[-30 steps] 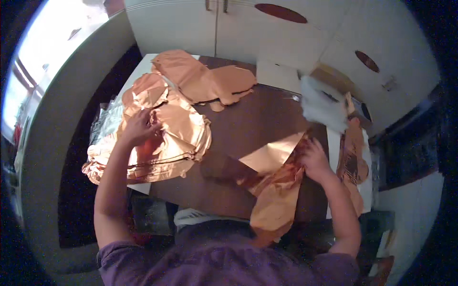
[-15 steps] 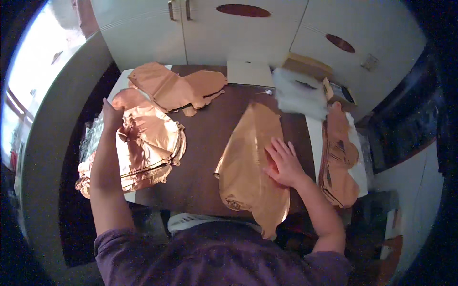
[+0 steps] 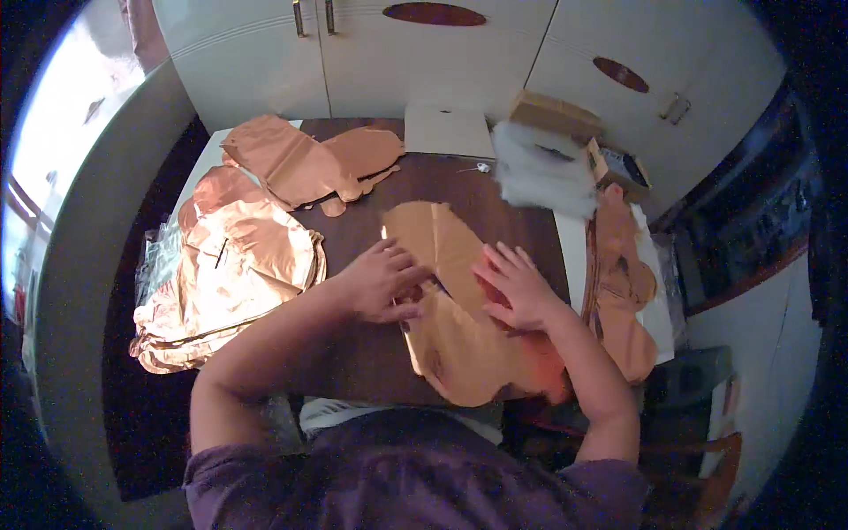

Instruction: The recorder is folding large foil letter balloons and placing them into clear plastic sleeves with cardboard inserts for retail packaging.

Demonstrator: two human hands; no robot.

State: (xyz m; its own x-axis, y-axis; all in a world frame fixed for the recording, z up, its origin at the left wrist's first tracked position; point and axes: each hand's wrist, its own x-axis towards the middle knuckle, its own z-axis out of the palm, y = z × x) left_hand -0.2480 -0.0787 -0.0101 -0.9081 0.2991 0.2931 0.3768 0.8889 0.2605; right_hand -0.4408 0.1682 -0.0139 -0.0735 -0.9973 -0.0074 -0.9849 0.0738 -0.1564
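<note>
A flat copper-coloured foil balloon (image 3: 455,331) lies folded and creased on the dark table in front of me. My left hand (image 3: 387,281) is at its left edge, fingers curled onto the foil beside a dark gap; the fingertips are partly hidden. Over the balloon's right side my right hand (image 3: 519,287) rests flat, fingers spread, holding nothing. The balloon's lower right part, near my right wrist, is blurred and reddish. To the left is a stack of shiny flat foil balloons (image 3: 243,265).
More foil balloons lie at the far left (image 3: 296,168) and along the right edge (image 3: 623,291). At the back stand a pale flat box (image 3: 449,132), a bundle of clear plastic (image 3: 543,168), a cardboard box (image 3: 555,115) and a small open box (image 3: 618,168). White cabinets (image 3: 459,62) rise behind.
My left hand has moved right from the shiny stack to the balloon in front of me. That balloon has shifted left and its outline has changed. My right hand stays on it.
</note>
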